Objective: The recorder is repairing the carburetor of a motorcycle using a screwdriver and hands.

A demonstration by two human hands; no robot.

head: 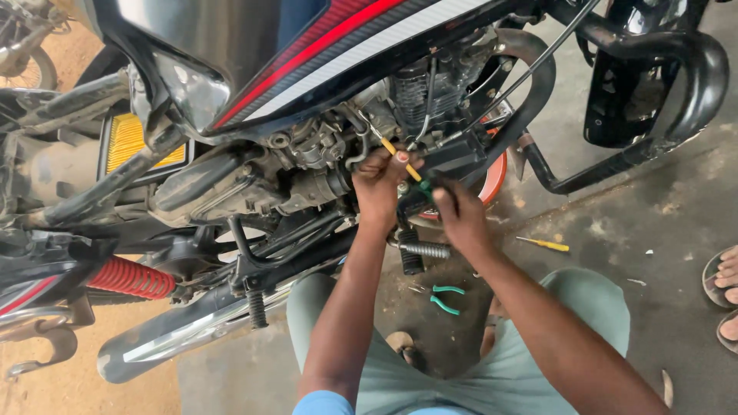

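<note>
Motorcycle, black with red and white tank stripes (pixel 323 46), is standing on the grey concrete floor (pixel 653 223) with its engine side facing the camera. The left hand (pixel 380 184) is reaching up against the grey metal carburettor area (pixel 315 146), its fingers (pixel 401 157) pinching together around a thin yellow-handled tool (pixel 400 157) that is slanting down toward the right hand. The right hand (pixel 457 211) is sitting just beside the left, its fingers closing on a green-handled tool (pixel 421 188); what the tips are gripping is hidden. A pair of green-handled pliers (pixel 446 298) is lying on the floor between the person's knees, and a yellow-handled screwdriver (pixel 544 244) is lying on the floor to the right. A red coil spring (pixel 131 278) is showing at the rear left.
</note>
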